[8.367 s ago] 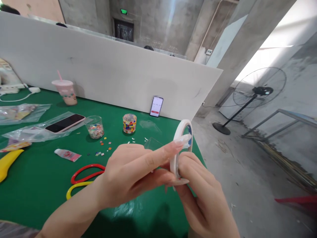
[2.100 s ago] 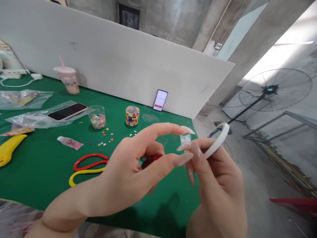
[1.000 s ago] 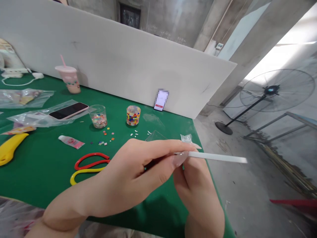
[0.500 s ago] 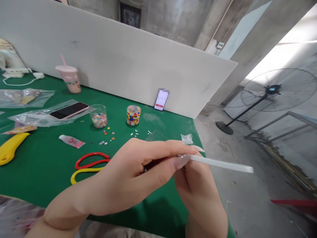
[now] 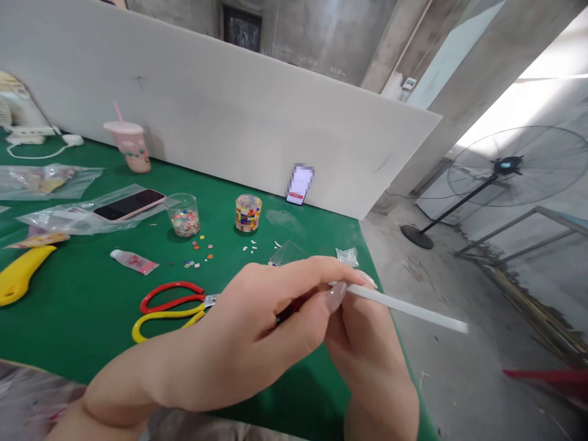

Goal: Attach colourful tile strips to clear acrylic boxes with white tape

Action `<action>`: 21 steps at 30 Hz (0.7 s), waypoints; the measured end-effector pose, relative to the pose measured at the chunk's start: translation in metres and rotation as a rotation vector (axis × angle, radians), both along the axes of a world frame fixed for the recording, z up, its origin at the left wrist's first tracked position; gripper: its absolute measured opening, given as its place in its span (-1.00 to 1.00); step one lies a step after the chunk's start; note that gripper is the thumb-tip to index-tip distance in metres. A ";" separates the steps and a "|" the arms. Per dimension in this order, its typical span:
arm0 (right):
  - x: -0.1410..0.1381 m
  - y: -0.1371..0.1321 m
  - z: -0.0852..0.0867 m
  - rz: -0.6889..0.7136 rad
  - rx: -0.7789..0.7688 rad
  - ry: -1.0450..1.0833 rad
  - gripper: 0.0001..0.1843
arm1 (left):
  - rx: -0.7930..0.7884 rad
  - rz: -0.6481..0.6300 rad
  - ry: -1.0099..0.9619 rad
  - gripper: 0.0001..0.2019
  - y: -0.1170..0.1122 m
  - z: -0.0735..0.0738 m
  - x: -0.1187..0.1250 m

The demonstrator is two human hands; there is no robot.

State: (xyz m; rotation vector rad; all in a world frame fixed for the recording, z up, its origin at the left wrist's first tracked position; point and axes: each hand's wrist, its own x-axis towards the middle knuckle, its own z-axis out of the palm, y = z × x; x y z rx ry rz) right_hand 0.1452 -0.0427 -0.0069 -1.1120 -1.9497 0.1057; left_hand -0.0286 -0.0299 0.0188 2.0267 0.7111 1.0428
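My left hand (image 5: 275, 312) reaches across in front, its thumb and index finger pinched together on a thin white strip (image 5: 413, 310). The strip sticks out to the right, sloping slightly down past the table edge. Close behind and below the left fingertips is my right hand (image 5: 367, 331), curled inward. Most of its fingers are hidden by the left hand, so what it grips cannot be made out. Partly under the left wrist lie scissors (image 5: 172, 297) with one red and one yellow handle.
On the green table (image 5: 101, 324) stand a clear cup of small chips (image 5: 184, 217), a multicoloured tiled cup (image 5: 248, 214) and a pink tumbler (image 5: 131, 147). A small tube (image 5: 134, 262) and a yellow-handled tool (image 5: 22, 275) lie left. A phone (image 5: 301, 184) leans on the white board.
The strip's free end has dipped a little. My left hand has tilted and shifted slightly, uncovering more of the scissors near their pivot.
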 end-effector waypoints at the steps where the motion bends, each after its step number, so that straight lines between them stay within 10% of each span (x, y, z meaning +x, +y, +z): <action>1: 0.000 0.000 -0.001 0.003 0.005 0.010 -0.71 | -0.001 -0.014 0.011 -0.67 0.000 0.000 -0.001; 21: 0.000 -0.004 -0.005 0.053 -0.186 0.166 -0.72 | -0.057 -0.103 -0.050 -0.67 -0.001 0.006 0.002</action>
